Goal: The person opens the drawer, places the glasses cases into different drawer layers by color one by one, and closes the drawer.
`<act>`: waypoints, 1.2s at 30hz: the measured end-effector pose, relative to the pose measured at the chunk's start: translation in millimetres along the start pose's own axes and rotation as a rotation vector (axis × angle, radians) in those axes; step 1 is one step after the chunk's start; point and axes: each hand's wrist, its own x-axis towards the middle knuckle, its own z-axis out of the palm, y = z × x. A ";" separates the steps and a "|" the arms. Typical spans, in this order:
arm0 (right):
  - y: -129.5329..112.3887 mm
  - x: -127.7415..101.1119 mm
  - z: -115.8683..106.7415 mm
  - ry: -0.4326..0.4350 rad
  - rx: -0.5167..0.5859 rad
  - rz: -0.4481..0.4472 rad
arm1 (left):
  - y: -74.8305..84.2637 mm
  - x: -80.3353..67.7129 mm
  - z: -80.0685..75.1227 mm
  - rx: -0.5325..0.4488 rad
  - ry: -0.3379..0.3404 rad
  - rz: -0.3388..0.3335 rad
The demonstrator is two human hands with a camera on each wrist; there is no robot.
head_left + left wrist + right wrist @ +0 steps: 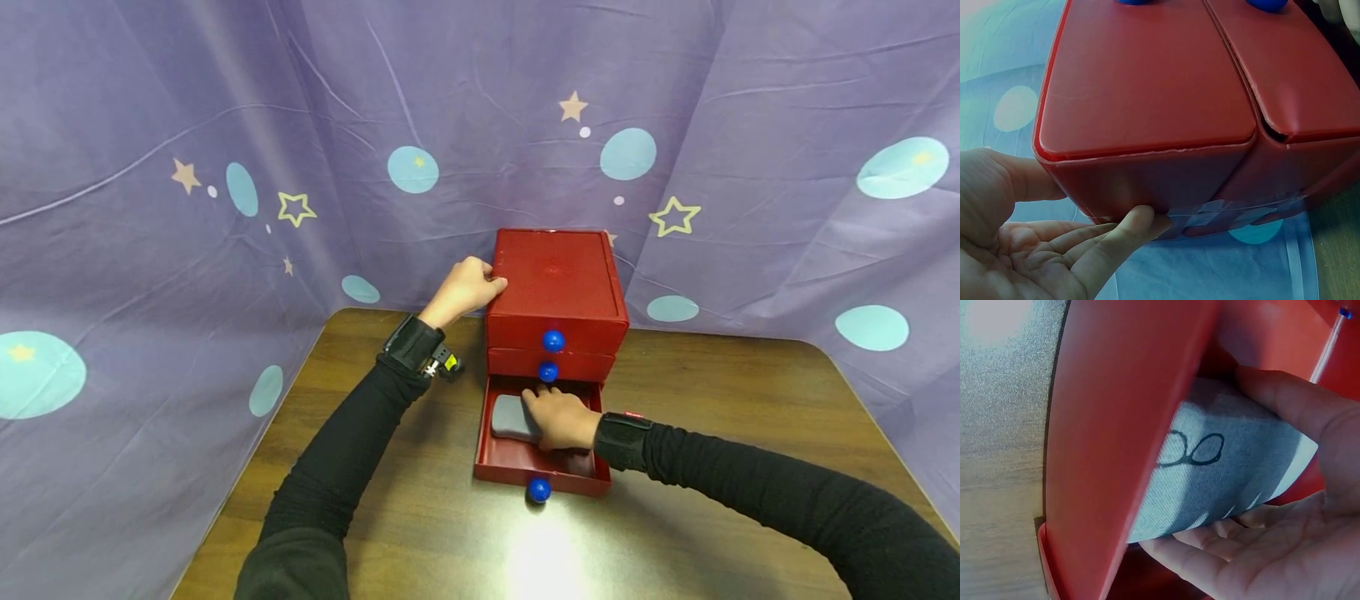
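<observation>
A red drawer unit [555,275] with blue knobs stands on the table. Its bottom drawer [498,472] is pulled out, and inside lies a grey glasses case [512,418] with a black glasses drawing on its cloth-like surface. My right hand [561,419] reaches into this drawer and holds the glasses case [1204,469], thumb along one side and fingers along the other. At the unit's upper left edge, my left hand [467,287] grips the unit, its thumb [1035,179] over the top and fingers [1110,250] against the side wall.
Above the pulled-out drawer, the upper drawer [517,335] and the middle drawer [513,364] are closed. A wooden table [720,392] carries the unit. Behind it hangs a purple curtain [487,108] with stars and dots. Clear tape [1210,214] runs along the unit's side.
</observation>
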 end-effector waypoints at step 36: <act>-43.3 -77.7 -59.2 0.250 -0.301 -0.419 | -1.2 0.8 1.1 -0.021 -0.004 -0.009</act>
